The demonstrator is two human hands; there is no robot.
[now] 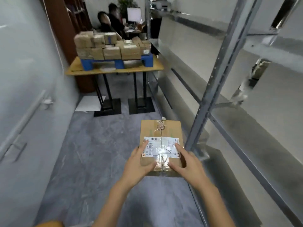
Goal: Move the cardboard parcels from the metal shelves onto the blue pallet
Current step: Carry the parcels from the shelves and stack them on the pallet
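Grey floor (91,153) runs beside tall grey metal shelves (229,66) on the right. Near centre, a brown cardboard parcel (161,130) with a white label is held above the floor. The left hand (138,164) and right hand (188,163) clamp its near sides, thumbs and forefingers spread on top. Far off, a blue plastic pallet (147,60) on a wooden table (114,70) carries stacked parcels (111,48).
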